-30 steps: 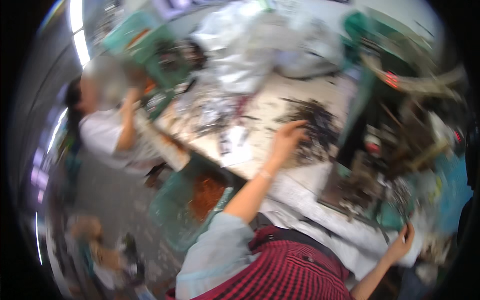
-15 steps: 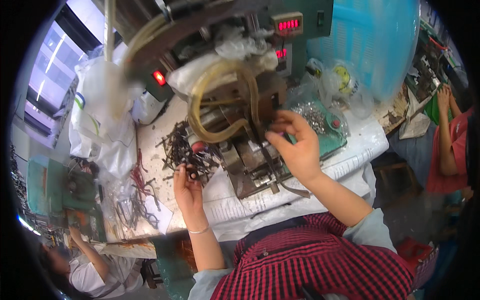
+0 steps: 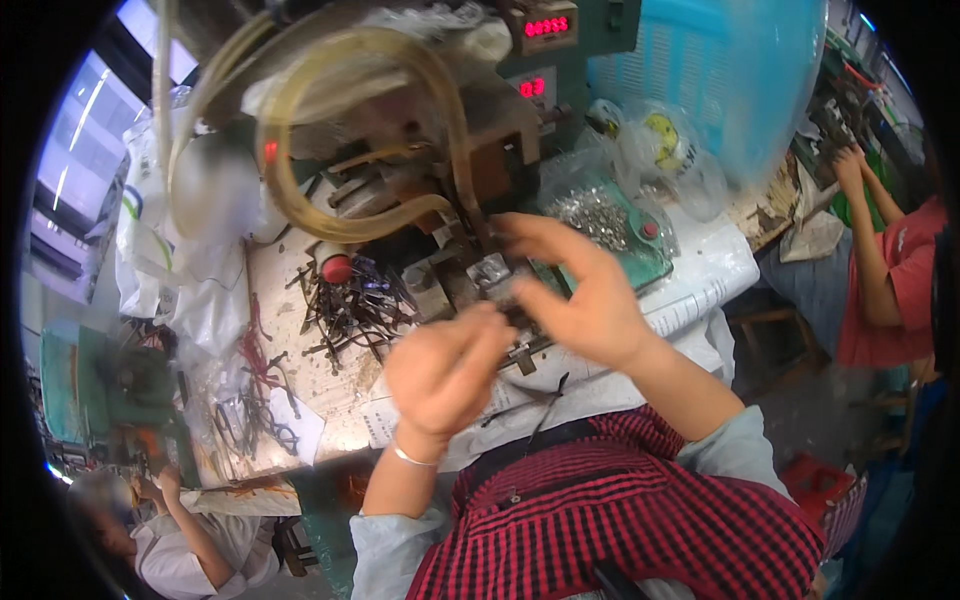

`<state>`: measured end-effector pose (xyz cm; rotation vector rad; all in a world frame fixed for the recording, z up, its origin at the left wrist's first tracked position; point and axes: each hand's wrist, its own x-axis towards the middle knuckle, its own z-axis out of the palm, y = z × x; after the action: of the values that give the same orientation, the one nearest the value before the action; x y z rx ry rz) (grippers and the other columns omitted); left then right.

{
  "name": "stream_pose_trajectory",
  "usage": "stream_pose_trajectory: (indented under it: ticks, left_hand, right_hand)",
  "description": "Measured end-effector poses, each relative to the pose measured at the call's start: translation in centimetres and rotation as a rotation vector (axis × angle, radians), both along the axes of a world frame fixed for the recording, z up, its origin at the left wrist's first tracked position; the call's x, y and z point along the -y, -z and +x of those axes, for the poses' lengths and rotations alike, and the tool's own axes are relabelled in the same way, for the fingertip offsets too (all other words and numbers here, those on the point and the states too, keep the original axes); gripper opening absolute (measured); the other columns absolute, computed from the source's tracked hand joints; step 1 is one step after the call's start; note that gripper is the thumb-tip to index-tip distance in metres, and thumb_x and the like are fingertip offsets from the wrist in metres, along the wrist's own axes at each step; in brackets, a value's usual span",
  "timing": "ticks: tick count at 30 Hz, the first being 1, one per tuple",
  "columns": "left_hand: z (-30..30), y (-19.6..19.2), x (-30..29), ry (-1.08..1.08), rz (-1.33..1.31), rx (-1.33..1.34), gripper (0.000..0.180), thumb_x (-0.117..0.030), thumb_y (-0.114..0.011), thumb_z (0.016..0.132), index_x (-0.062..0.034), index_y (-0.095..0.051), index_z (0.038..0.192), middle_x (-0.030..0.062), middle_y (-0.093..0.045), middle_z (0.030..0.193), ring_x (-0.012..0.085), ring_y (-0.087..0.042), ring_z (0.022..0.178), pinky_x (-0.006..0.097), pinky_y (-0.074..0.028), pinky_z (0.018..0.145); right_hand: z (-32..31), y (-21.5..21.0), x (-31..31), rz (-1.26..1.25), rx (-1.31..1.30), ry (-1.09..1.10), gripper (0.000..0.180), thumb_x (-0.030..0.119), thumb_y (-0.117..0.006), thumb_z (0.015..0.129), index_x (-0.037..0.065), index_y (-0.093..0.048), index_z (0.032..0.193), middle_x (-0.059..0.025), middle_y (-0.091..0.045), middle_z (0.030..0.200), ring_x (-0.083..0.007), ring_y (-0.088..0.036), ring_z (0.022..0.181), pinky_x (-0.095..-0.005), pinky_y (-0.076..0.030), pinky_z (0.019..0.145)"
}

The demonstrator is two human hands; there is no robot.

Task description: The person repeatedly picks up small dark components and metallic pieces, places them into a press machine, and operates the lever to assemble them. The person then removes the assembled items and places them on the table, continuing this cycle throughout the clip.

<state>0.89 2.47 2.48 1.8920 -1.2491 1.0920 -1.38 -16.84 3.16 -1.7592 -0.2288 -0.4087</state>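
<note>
A bench machine with a metal fixture (image 3: 490, 275) stands in front of me, and a looped yellowish hose (image 3: 285, 190) curves above it. Beside the fixture my right hand (image 3: 585, 300) reaches in from the right, thumb and fingers apart, nothing visible between them. My left hand (image 3: 445, 375) is at the near left of the fixture, its fingers pressed together; whatever they hold is hidden. Below it, a thin dark strap (image 3: 545, 412) lies across the white printed sheet near my apron. A pile of dark strap pieces (image 3: 350, 305) lies left of the machine, beside a red knob (image 3: 336, 268).
A green tray (image 3: 650, 262) with small shiny metal parts sits at the right, near clear plastic bags (image 3: 665, 150) and a blue basket (image 3: 700, 80). Red cords (image 3: 255, 345) lie left. One co-worker (image 3: 890, 270) is at far right, another (image 3: 190, 540) at lower left.
My left hand has moved right from the strap pile to the fixture. The strap that stuck out of the fixture's near end no longer shows there; a strap now lies nearer my apron. The view has shifted.
</note>
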Motion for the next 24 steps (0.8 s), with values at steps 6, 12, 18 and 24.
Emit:
stream_pose_trajectory:
  ticks: [6, 12, 18, 24]
  left_hand:
    - [0.2, 1.4, 2.6, -0.047, 0.071, 0.018, 0.027, -0.003, -0.087, 0.073, -0.0077, -0.077, 0.098, 0.0071, -0.076, 0.093, 0.0147, -0.062, 0.059, 0.027, -0.044, 0.049]
    - [0.7, 2.0, 2.9, -0.059, 0.007, 0.037, 0.025, -0.001, -0.087, 0.073, -0.0071, -0.076, 0.095, 0.0064, -0.075, 0.086, 0.0166, -0.065, 0.060, 0.027, -0.045, 0.049]
    - [0.3, 1.8, 2.8, -0.082, 0.015, -0.016, 0.021, -0.003, -0.086, 0.073, -0.0078, -0.077, 0.092, 0.0065, -0.076, 0.088, 0.0158, -0.066, 0.060, 0.027, -0.047, 0.050]
    - [-2.9, 3.0, -0.1, -0.052, -0.109, -0.269, 0.030, -0.010, -0.081, 0.078, -0.0096, -0.076, 0.108, 0.0143, -0.076, 0.113, 0.0199, -0.070, 0.077, 0.031, -0.053, 0.060]
  right_hand:
    - [0.5, 9.8, 7.6, -0.413, -0.149, 0.406, 0.029, 0.009, -0.066, 0.089, 0.005, -0.072, 0.117, -0.0170, -0.075, 0.108, -0.0341, -0.072, 0.103, -0.0393, -0.055, 0.090]
    - [2.5, 10.4, 12.2, -0.123, -0.103, 0.522, 0.025, 0.010, -0.069, 0.088, 0.003, -0.071, 0.112, -0.0152, -0.074, 0.109, -0.0315, -0.072, 0.099, -0.0379, -0.054, 0.087]
    - [0.1, 11.1, 9.1, -0.605, -0.092, 0.474, 0.015, 0.009, -0.079, 0.075, 0.005, -0.071, 0.088, -0.0133, -0.063, 0.092, -0.0365, -0.060, 0.098, -0.0459, -0.047, 0.088]
    - [1.5, 12.4, 7.7, -0.906, 0.051, 0.556, 0.011, 0.008, -0.074, 0.073, 0.003, -0.067, 0.081, -0.0197, -0.061, 0.089, -0.0411, -0.058, 0.089, -0.0498, -0.047, 0.086]
